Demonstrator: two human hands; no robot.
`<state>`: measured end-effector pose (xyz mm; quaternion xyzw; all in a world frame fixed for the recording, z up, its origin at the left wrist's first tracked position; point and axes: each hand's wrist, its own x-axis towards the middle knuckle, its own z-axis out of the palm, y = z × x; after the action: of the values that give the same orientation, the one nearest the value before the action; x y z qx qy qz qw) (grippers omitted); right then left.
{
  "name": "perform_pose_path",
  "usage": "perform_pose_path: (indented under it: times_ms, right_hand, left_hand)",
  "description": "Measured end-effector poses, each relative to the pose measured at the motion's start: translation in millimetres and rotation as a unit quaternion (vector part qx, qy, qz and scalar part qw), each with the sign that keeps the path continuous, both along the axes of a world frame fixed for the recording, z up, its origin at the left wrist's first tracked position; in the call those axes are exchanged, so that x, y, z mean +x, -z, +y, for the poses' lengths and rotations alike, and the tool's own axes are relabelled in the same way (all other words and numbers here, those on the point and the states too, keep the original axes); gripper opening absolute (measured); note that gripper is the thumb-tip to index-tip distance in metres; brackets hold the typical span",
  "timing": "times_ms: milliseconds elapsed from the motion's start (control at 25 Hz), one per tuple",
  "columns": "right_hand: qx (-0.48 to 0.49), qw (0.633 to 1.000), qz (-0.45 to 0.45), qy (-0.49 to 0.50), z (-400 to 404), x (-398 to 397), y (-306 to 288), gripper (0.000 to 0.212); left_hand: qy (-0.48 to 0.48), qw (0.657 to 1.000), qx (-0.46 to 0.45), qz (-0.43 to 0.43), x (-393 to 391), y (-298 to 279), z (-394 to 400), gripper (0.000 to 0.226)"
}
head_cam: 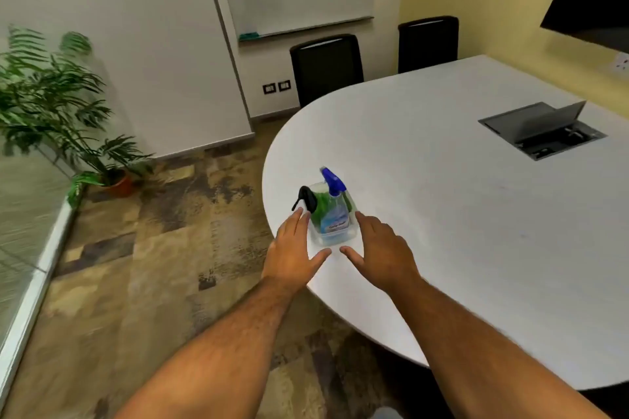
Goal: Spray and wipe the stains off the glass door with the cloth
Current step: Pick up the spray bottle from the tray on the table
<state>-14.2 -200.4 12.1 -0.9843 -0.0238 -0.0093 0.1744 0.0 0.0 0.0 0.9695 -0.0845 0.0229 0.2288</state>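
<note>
White oval table (459,180) filled the right of the view; frosted glass panel (23,214) ran along the left edge, door itself not identifiable. Clear tub (318,239) sat near the table's edge, holding spray bottle (332,211) and green cloth (318,204), probably kept together for carrying. Left hand (294,248) and right hand (379,248) flanked the tub, fingers spread, gripping nothing. Black object (306,199) unclear; bottle label unreadable.
</note>
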Motion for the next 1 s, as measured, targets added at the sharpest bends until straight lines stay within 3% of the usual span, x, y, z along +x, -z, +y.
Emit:
perform_pose_path:
  times_ms: [120,280,600,840,1000]
  right_hand:
    - [0.083,0.996,0.024,0.037,-3,44,12,0.068]
    - [0.198,0.975,0.089,0.055,-4,102,22,0.066]
    - [0.341,0.933,0.113,-0.01,-1,185,64,0.063]
    - [0.353,0.93,0.101,-0.022,4,210,56,0.056]
    - [0.417,0.901,0.042,-0.117,11,193,16,0.061]
  left_hand:
    - [-0.037,0.997,-0.067,0.018,32,13,-12,0.098]
    - [-0.097,0.985,-0.13,0.057,63,20,-24,0.095]
    - [-0.213,0.937,-0.236,0.143,102,54,-40,0.085]
    - [-0.259,0.911,-0.3,0.117,100,47,-32,0.073]
    - [-0.287,0.886,-0.359,0.068,82,23,-10,0.08]
